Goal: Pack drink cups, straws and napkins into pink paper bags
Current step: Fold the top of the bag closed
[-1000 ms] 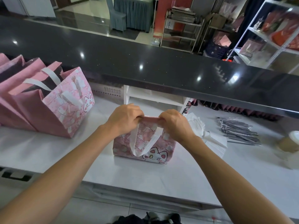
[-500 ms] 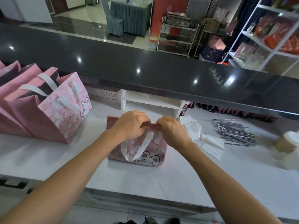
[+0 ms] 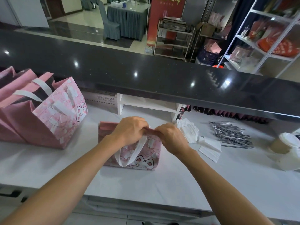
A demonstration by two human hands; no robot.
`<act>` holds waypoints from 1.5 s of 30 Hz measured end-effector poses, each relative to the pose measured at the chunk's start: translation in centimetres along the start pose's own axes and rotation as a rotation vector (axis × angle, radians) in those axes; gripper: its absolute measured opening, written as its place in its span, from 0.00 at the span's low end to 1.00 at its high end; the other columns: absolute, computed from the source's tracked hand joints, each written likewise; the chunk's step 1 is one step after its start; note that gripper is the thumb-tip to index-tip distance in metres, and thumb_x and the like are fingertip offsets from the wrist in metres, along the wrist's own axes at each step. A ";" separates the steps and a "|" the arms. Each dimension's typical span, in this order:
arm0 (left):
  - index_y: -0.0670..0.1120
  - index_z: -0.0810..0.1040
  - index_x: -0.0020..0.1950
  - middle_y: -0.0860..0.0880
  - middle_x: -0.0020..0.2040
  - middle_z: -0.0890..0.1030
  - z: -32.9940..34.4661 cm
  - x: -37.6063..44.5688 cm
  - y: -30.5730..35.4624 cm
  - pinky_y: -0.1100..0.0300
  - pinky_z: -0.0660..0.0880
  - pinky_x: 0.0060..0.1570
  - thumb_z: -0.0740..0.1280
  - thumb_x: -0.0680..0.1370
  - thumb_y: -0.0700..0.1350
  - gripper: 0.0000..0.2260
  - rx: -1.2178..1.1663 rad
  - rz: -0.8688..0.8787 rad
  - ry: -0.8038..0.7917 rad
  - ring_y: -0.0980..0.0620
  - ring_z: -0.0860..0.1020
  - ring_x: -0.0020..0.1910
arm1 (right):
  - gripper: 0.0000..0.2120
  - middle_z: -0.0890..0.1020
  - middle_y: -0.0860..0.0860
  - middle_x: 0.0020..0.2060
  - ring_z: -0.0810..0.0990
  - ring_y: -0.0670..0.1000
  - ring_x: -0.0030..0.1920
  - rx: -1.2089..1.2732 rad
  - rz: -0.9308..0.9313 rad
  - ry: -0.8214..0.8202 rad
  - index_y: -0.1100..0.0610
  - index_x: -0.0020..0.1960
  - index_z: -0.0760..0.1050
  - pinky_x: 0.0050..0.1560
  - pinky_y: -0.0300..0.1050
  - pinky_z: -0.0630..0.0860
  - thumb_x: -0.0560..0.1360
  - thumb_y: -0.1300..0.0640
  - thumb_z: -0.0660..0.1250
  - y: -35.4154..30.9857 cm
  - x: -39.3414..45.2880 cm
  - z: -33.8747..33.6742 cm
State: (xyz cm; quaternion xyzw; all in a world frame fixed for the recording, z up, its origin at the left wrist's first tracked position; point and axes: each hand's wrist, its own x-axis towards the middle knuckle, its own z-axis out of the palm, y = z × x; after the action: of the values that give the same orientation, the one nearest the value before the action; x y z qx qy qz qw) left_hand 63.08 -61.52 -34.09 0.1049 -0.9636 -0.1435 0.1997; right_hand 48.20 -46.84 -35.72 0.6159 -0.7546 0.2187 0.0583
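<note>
While upright on counter (image 3: 162, 179) — pink bag (image 3: 146, 153) top pinched by left hand (image 3: 131, 129), right hand (image 3: 170, 137).

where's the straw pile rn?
Head view, right side of the white counter: straws lie between the napkins and the lidded cup.

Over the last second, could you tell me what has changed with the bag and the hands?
Little changed. The left hand and right hand keep their grip on the folded top edge of the small pink cat-print bag, pinching it closed; nothing was released. The bag stays upright on the white counter. Napkins, wrapped straws and lidded cup lie untouched.
</note>
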 end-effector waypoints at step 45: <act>0.50 0.86 0.51 0.51 0.42 0.84 -4.8 -4.8 -8.7 0.46 0.78 0.45 0.77 0.73 0.47 0.08 0.062 -0.137 0.092 0.48 0.80 0.43 | 0.10 0.77 0.49 0.34 0.73 0.50 0.34 -0.043 -0.029 0.068 0.59 0.43 0.79 0.30 0.50 0.77 0.79 0.54 0.70 1.6 -0.3 0.3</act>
State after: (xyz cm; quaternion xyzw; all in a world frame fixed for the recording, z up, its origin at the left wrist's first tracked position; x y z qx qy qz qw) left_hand 70.66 -69.58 -34.40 0.1833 -0.9480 -0.1220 0.2300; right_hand 46.83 -46.49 -36.52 0.6176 -0.7477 0.2222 0.1002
